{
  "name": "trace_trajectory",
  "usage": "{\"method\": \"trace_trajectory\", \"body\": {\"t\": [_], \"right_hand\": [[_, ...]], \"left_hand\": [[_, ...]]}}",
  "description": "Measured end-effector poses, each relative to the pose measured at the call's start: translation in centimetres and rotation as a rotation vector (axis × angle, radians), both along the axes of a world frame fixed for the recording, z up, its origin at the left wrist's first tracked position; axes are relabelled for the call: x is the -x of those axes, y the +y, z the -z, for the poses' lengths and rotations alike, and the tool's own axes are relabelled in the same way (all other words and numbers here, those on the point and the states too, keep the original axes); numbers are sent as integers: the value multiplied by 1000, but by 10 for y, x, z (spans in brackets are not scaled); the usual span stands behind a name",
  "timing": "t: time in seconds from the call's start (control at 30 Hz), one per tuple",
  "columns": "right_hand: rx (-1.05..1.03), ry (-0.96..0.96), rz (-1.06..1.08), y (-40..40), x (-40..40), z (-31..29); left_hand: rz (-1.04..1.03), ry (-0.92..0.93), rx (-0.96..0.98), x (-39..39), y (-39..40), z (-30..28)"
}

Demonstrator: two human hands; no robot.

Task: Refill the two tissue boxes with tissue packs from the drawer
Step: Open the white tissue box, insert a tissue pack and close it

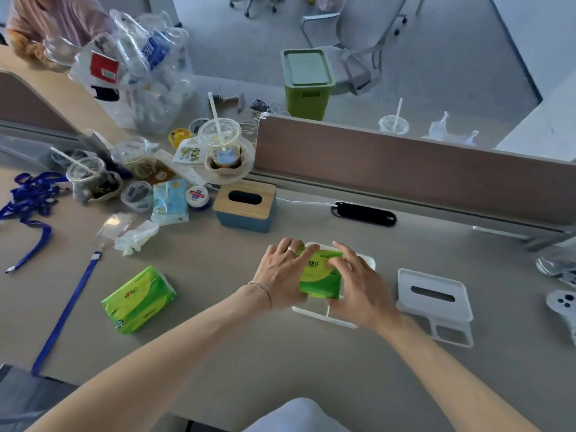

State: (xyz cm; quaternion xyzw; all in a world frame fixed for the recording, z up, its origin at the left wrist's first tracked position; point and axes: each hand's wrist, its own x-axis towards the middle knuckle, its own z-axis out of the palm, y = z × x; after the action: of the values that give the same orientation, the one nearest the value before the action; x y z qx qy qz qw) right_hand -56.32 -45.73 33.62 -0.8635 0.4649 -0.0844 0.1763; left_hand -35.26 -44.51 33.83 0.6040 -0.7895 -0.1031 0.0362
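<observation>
Snag risk first: your left hand [282, 273] and right hand [358, 283] are both clamped on the bright green plastic-wrapped tissue pack [318, 275], pressing it into the open white plastic tissue box [369, 263]. Pack looks tilted w/ its near end riding high, so if you push one side harder it could jam across the box walls or tip the box toward you. Box is light and nothing seems to pin it, so it may skid on the tabletop [249, 353].

White slotted lid [434, 296] lies just right of that box, off and flat; it can't go on until the pack sits level, I'd judge.

Second green tissue pack [138, 299] lies loose, well left of the white box. Blue tissue box with wooden slotted lid [246, 205] stands behind and left of the white box, lid on; slot looks dark, contents can't be told.
</observation>
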Motion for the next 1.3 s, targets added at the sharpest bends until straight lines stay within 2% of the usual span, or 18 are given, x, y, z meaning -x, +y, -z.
{"method": "trace_trajectory", "body": {"t": [0.27, 0.6, 0.97, 1.1, 1.3], "right_hand": [[-29, 68, 89, -18, 51, 11], [-35, 95, 75, -37, 50, 45], [-42, 0, 49, -39, 60, 63], [-36, -26, 94, -38, 93, 62], [-71, 22, 293, -25, 186, 66]], "left_hand": [[82, -8, -70, 56, -36, 16], [77, -54, -194, 60, -56, 47], [56, -111, -160, 65, -53, 55], [78, -68, -84, 79, -49, 44], [191, 40, -33, 144, -52, 39]]}}
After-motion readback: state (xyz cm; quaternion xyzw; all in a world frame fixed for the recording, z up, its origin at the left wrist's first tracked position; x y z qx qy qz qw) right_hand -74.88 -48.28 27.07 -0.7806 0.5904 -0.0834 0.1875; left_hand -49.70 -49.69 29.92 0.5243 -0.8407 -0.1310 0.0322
